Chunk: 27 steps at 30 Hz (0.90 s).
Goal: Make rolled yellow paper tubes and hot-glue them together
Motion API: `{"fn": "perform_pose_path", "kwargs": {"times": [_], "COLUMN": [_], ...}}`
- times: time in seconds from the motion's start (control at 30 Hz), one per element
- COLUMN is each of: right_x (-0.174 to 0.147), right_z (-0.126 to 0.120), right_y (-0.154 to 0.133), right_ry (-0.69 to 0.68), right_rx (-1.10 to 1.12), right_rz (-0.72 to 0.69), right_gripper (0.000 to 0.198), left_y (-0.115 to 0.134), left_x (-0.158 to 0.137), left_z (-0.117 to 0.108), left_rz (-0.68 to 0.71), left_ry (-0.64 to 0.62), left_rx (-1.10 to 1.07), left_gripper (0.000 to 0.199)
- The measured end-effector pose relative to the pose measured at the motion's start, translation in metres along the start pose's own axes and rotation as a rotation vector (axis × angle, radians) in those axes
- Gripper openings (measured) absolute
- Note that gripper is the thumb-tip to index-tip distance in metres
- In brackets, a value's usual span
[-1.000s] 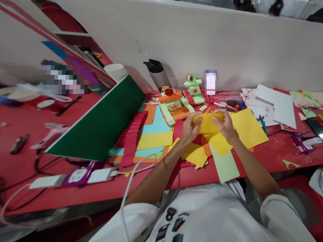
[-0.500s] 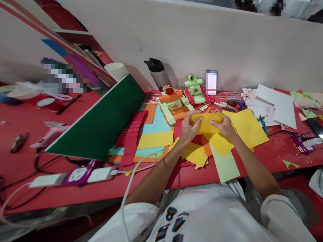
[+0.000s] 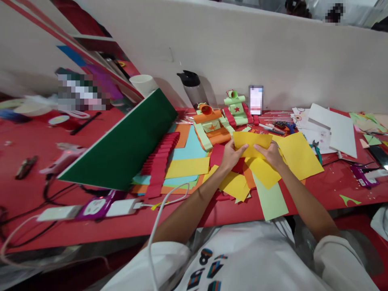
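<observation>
A piece of yellow paper (image 3: 253, 139) is held up between both hands, above the pile of coloured paper. My left hand (image 3: 233, 155) grips its left end, thumb on the near face and fingers hidden behind. At the right end my right hand (image 3: 273, 155) pinches it the same way. Below lie a yellow sheet (image 3: 263, 173) and a pale green strip (image 3: 272, 200). Beyond the hands stand an orange and green rolled-paper figure (image 3: 212, 125) and a green and red one (image 3: 237, 109) with a star.
A dark green board (image 3: 121, 145) leans on the left, near a red pleated paper strip (image 3: 157, 178). A bottle (image 3: 194, 91) and a phone (image 3: 256, 100) stand by the wall. Pliers (image 3: 317, 150), a large yellow sheet (image 3: 300, 155) and white boards (image 3: 333, 129) lie right. A white cable (image 3: 160, 210) crosses the front edge.
The yellow paper's upper edge has opened upward, and the thumbs have come closer together on its near face. The view has shifted slightly.
</observation>
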State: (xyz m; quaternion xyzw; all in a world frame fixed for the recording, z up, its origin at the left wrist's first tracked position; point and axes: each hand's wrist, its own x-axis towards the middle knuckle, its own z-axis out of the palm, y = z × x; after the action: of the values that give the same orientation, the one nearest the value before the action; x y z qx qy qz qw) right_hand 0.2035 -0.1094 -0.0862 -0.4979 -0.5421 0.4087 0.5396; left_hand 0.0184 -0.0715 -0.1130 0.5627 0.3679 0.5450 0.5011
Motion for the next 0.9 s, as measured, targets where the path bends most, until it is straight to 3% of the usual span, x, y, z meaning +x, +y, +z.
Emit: {"fn": "perform_pose_path", "kwargs": {"times": [0.37,0.63,0.9], "right_x": [0.002,0.010,0.018], "right_z": [-0.008,-0.021,-0.032], "right_y": [-0.002,-0.001,0.010], "right_ry": [0.017,0.217,0.271], "right_rx": [0.020,0.076,0.060], "right_rz": [0.064,-0.004,-0.033], "right_gripper": [0.046,0.045,0.045], "left_y": [0.019,0.035,0.033], "left_x": [-0.002,-0.001,0.002], "left_z": [-0.002,-0.011,-0.014], "left_rz": [-0.043,-0.046,-0.153], "left_ry": [-0.046,-0.275,-0.279], "left_rx": [-0.048,0.064,0.044], "left_gripper": [0.058,0.044,0.039]}}
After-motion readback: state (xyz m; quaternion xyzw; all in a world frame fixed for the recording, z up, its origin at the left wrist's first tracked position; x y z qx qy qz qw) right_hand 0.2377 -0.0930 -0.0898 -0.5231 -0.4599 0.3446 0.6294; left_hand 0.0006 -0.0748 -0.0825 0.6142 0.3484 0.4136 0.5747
